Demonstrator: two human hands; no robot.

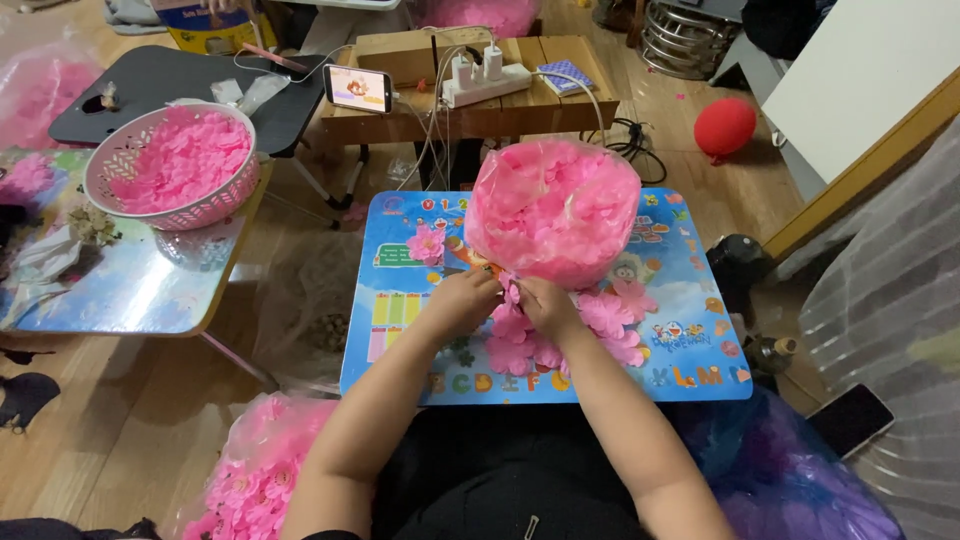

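A single head-worn camera looks steeply down and forward from above the seated person, close over the small table [690,375] at centre. The view reaches far to a wooden bench [500,115], left to a second low table [150,290], and right to a white board [860,80].

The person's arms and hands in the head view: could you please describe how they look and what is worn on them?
Both forearms are bare from the elbows down; no sleeves reach into view. The left hand and right hand show no gloves, and no rings, watch or bracelet can be made out. The fingers are short and rounded. A dark garment covers the lap below the arms.
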